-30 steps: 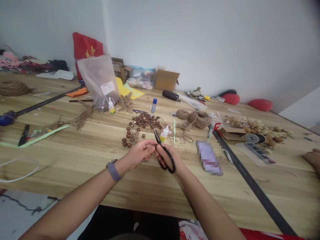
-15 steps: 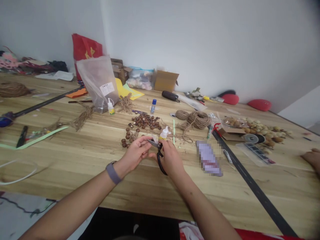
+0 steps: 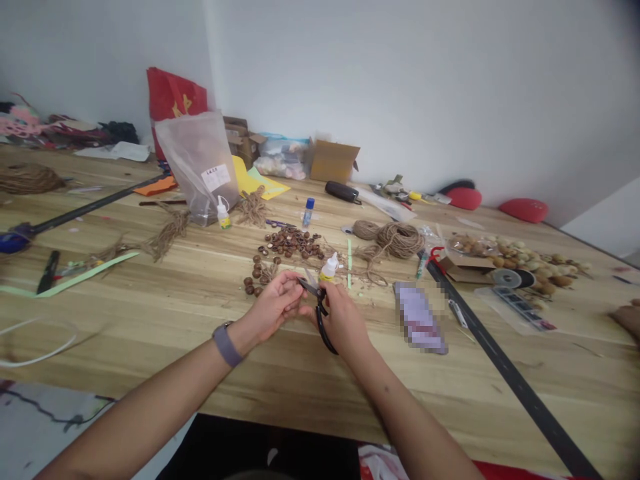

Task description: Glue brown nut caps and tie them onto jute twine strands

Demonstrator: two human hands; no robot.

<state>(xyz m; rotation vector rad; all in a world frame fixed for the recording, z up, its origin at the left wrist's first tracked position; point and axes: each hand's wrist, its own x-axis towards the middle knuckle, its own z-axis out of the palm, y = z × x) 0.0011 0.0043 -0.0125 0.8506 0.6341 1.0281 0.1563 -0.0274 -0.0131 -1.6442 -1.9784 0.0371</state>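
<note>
My right hand [image 3: 344, 319] grips a pair of scissors [image 3: 326, 331] by the black handles. Their blades stand slightly apart and point left, towards the fingertips of my left hand [image 3: 275, 305]. That hand is closed in a pinch by the blade tips; whatever it holds is too small or hidden to make out. Just beyond the hands stands a white glue bottle [image 3: 329, 268] with a yellow label. A cluster of brown nut shells [image 3: 293, 241] lies behind it, and several rounder brown nuts [image 3: 256, 272] with some twine are near my left fingers.
Twine coils [image 3: 399, 239] lie right of centre, beside a black strap [image 3: 510, 367] running to the front edge. A blurred purple packet [image 3: 420, 317] rests near my right hand. A clear bag [image 3: 197, 157] and another glue bottle [image 3: 223, 213] stand left. Another person's hand [image 3: 627, 319] shows far right.
The scissor blades have parted a little; earlier they looked closer together. Both hands stay in nearly the same place, and the view has shifted slightly.
</note>
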